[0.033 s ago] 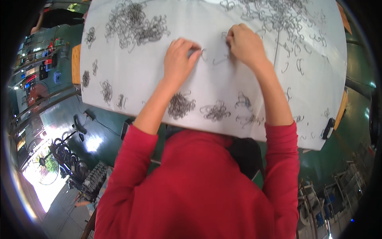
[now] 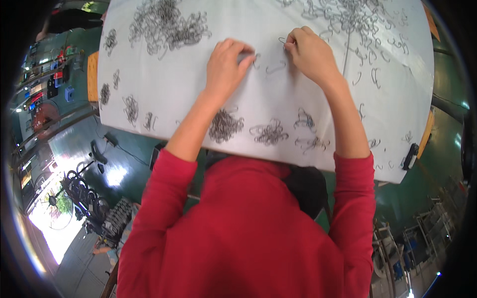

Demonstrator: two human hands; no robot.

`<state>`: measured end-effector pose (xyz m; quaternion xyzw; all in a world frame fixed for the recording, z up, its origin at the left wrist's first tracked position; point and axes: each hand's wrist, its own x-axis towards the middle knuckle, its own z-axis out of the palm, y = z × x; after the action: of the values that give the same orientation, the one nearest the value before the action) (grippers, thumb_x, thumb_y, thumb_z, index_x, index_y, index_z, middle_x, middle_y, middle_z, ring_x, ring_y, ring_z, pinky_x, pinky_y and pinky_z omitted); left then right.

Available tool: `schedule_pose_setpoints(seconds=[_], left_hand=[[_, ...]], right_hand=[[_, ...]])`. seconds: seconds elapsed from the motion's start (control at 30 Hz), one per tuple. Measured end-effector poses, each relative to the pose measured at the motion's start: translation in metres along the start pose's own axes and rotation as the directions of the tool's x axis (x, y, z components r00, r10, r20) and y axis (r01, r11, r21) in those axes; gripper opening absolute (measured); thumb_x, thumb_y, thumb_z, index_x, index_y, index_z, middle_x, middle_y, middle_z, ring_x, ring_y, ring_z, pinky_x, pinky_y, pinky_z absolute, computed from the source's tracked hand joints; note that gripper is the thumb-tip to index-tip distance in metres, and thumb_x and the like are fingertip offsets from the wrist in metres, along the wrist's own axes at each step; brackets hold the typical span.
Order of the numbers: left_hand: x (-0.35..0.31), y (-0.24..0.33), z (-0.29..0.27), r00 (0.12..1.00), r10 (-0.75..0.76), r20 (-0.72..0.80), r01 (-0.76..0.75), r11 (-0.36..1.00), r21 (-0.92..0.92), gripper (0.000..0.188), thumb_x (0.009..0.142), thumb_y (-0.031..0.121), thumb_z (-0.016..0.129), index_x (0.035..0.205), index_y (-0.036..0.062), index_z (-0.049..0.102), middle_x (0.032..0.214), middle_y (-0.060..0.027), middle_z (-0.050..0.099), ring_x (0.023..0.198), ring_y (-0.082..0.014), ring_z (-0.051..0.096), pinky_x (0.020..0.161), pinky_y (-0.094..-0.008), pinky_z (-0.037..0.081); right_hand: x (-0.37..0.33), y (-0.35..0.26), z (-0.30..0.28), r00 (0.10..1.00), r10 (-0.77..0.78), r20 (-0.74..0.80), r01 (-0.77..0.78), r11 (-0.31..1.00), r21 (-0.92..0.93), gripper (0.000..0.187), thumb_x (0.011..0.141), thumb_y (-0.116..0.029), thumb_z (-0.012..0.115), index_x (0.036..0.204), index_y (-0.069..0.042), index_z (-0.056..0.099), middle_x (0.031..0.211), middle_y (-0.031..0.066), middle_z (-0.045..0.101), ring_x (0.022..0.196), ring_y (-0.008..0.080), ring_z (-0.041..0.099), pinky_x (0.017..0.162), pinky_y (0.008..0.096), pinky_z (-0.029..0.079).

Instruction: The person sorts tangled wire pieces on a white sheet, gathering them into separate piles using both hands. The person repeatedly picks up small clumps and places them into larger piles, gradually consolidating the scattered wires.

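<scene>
Small dark hooks of bent wire, roughly S-shaped, lie across a white-covered table (image 2: 174, 94). My right hand (image 2: 310, 52) is closed in a pinch, and the curved end of a wire hook (image 2: 282, 40) sticks out at its fingertips. On the left, my left hand (image 2: 226, 67) is curled with a gap between thumb and fingers. Right at its thumb tip is another wire hook (image 2: 257, 61), lying against the white surface. Between the two hands rests a single loose wire hook (image 2: 276, 67).
Large tangled heaps of hooks lie at the far left (image 2: 169, 30) and far right (image 2: 350, 17). Smaller piles (image 2: 226, 126) line the near edge. A black clip-like object (image 2: 410, 157) sits at the right corner. A person's dark-clothed arm (image 2: 74, 21) shows at upper left.
The view has shifted slightly, so the table appears a little higher. My left hand has edged right toward the hook at its thumb. My right hand keeps its pinch.
</scene>
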<state>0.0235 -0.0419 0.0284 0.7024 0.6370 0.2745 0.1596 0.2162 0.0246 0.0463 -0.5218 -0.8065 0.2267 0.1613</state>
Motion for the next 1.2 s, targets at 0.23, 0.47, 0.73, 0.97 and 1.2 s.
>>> schedule_pose_setpoints(seconds=[0.23, 0.47, 0.73, 0.97, 1.2], left_hand=[[-0.008, 0.0, -0.001, 0.989, -0.144, 0.038, 0.149, 0.956, -0.252, 0.018, 0.078, 0.01, 0.063, 0.096, 0.0078, 0.066, 0.094, -0.0048, 0.063, 0.084, -0.0177, 0.059, 0.076, -0.0293, 0.048], [-0.013, -0.004, 0.001, 0.997, -0.073, 0.002, 0.071, 0.964, -0.255, 0.016, 0.077, 0.013, 0.066, 0.093, 0.0079, 0.066, 0.095, -0.004, 0.062, 0.085, -0.0169, 0.058, 0.078, -0.0294, 0.047], [-0.013, 0.015, 0.02, 0.993, -0.064, -0.099, 0.068, 0.997, 0.028, 0.013, 0.074, 0.018, 0.069, 0.082, 0.0085, 0.065, 0.096, -0.0029, 0.056, 0.092, -0.0236, 0.049, 0.081, -0.0338, 0.042], [-0.01, 0.017, 0.016, 1.0, -0.005, -0.02, 0.006, 0.999, 0.053, 0.011, 0.076, 0.012, 0.065, 0.084, 0.0052, 0.062, 0.097, -0.0057, 0.056, 0.092, -0.0248, 0.05, 0.081, -0.0349, 0.042], [-0.018, 0.01, 0.016, 0.994, -0.011, -0.109, 0.003, 0.997, -0.076, 0.012, 0.078, 0.012, 0.065, 0.086, 0.0043, 0.062, 0.1, -0.0084, 0.055, 0.095, -0.0262, 0.05, 0.083, -0.035, 0.041]], right_hand=[[-0.124, -0.039, 0.0, 0.94, -0.196, 0.279, 0.145, 0.971, 0.191, 0.009, 0.077, -0.009, 0.059, 0.081, -0.004, 0.053, 0.079, 0.0116, 0.052, 0.074, 0.0311, 0.055, 0.067, 0.0406, 0.044], [-0.156, -0.05, 0.008, 0.937, -0.218, 0.274, 0.182, 0.972, 0.151, 0.01, 0.077, -0.01, 0.06, 0.08, -0.004, 0.052, 0.08, 0.0092, 0.05, 0.076, 0.0265, 0.054, 0.066, 0.0383, 0.042], [-0.145, -0.052, 0.007, 0.973, -0.182, 0.144, 0.167, 0.98, 0.108, 0.011, 0.076, -0.011, 0.062, 0.083, -0.006, 0.055, 0.081, 0.0073, 0.051, 0.075, 0.0259, 0.055, 0.064, 0.0384, 0.044], [-0.053, -0.012, 0.012, 0.983, -0.181, -0.035, 0.179, 0.983, -0.042, 0.012, 0.077, -0.013, 0.062, 0.088, -0.009, 0.06, 0.085, 0.0061, 0.056, 0.079, 0.0236, 0.059, 0.066, 0.0376, 0.045], [-0.069, -0.017, 0.022, 0.948, -0.294, 0.121, 0.314, 0.925, -0.212, 0.01, 0.078, -0.016, 0.056, 0.083, -0.007, 0.054, 0.081, 0.007, 0.054, 0.076, 0.0222, 0.058, 0.066, 0.0381, 0.042]])
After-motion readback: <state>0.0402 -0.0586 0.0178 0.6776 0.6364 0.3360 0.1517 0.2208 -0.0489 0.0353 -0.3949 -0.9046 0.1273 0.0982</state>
